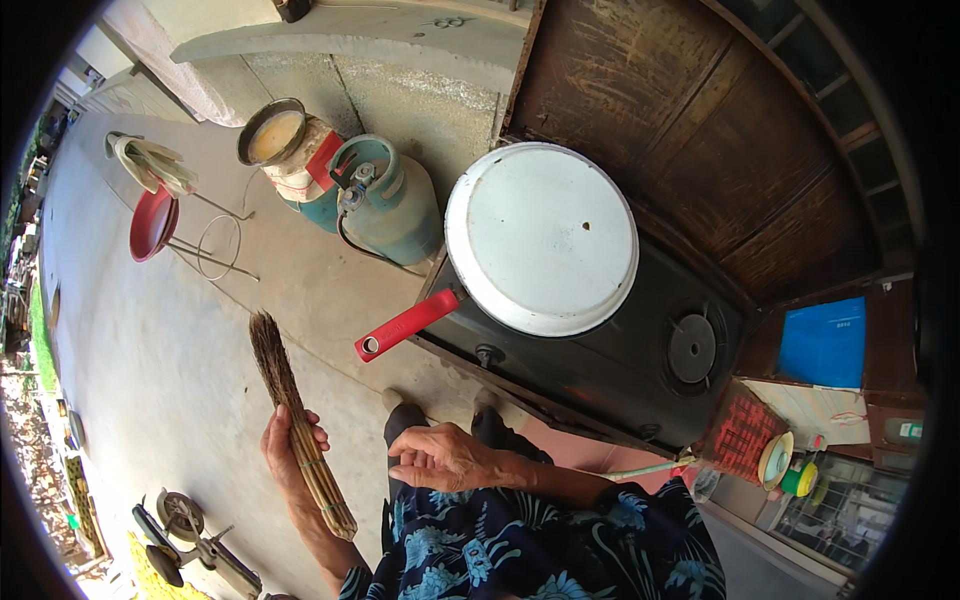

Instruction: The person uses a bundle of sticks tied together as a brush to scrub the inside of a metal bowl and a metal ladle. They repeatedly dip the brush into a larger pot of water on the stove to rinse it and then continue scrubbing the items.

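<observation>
My left hand (289, 450) is wrapped around a bamboo wok brush (307, 450), a tied bundle of thin sticks. Its dark frayed bristles point away from me, over the concrete floor. In front of my body my right hand (450, 457) hovers with loosely curled fingers, the thumb apart, and nothing visible in it. A white enamel basin (544, 236) lies upside down as a cover on a pan on the black gas stove (577, 375). From under its rim sticks the pan's red handle (409, 322), beyond both hands. The pan's body is hidden.
Left of the stove stand a gas cylinder (390, 202) with a hose and a pot of yellowish liquid (276, 139). A wire stand (217, 244) carries red basins (154, 225) and a cloth (154, 165). A wooden panel (660, 112) rises behind the stove; a bare burner (691, 349) is at right.
</observation>
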